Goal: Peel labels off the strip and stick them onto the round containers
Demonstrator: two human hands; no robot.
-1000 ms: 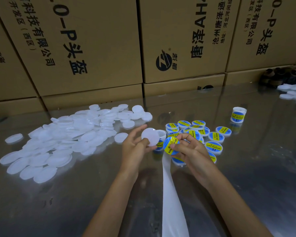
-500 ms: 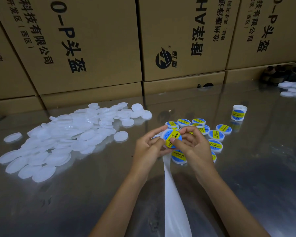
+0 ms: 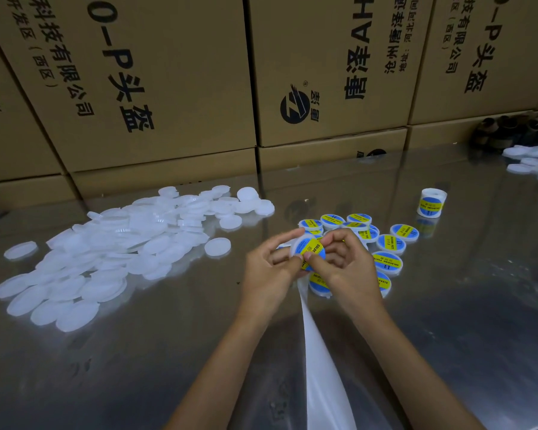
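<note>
Pressing the blue-and-yellow label point(image 3: 312, 250) flat was the step, we judged. Our left hand point(image 3: 269, 270) pinched the white round container point(image 3: 296, 247) by its rim, lifted above the steel table point(image 3: 448, 305), while our right hand point(image 3: 347, 268) curled round its other side, thumb on the label. We reckoned smoothing from centre to edge would avoid bubbles. The backing strip point(image 3: 319, 352) trailed beneath our hands toward us; finished containers point(image 3: 389, 262) lay just beyond, the unlabelled pile point(image 3: 121, 243) to the left.

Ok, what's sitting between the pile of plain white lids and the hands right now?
In the head view, one stray white lid lies on the steel table between the unlabeled pile and the left hand; otherwise that stretch is bare.
</note>
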